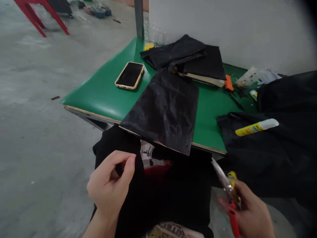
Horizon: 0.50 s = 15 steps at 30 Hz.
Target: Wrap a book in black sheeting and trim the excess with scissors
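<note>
A rectangular black-screened phone (130, 75) in a cream case (125, 87) lies on the green worktop (104, 99); red chair legs (55, 16) stand on grey floor (37, 138).

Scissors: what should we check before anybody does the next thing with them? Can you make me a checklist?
1. Scissors held: ok, in the right hand.
2. Left hand away from the blades: ok, well to the side.
3. Left hand free: cannot tell; thumb and finger meet, and something tiny could be between them.
4. Black piece fully on the green top: not ok, its near edge sticks out past the front.
5. Phone clear of the black piece: ok, green shows between them.
</note>
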Motion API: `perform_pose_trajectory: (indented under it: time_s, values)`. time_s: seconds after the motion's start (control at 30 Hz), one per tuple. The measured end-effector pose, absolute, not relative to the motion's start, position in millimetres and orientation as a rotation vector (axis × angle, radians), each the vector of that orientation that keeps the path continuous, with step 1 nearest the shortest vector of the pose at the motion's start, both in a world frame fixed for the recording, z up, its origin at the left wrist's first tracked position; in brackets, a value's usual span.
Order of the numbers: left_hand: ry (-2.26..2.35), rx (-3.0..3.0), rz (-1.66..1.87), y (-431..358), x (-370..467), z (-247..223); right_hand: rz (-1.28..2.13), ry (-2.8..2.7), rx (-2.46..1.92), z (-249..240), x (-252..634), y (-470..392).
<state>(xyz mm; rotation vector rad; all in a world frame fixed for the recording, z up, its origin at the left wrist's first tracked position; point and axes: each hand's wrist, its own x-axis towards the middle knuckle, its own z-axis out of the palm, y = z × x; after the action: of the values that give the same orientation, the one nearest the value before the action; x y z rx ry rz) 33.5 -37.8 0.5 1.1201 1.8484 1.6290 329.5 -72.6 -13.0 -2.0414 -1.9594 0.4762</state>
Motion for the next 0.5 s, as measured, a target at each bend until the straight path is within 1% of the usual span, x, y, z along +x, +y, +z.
perform_pose_trajectory:
  time_s: [0.1,0.2,0.3,0.4,0.43,0.5]
  values:
    - [1.96,1.35,1.602,-34,30,0,0.194,-1.921,-2.132,-3,333,-67]
    - [1.89,1.698,1.521,-31,27,-14,-0.038,-2.051,-2.03,-3,336,-59]
    - [1.783,1.914,1.503,-31,26,-31,-0.179,-2.171,-1.901,-12,333,-57]
    - [1.757,1.91,1.501,-31,26,-36,-0.179,-2.212,-1.857,-23,324,-61]
    - [1.754,1.868,1.508,-31,27,-34,-0.125,-2.222,-1.845,-26,321,-63]
    - [1.771,1.701,1.512,-32,28,-27,0.111,-2.234,-1.854,-29,318,-67]
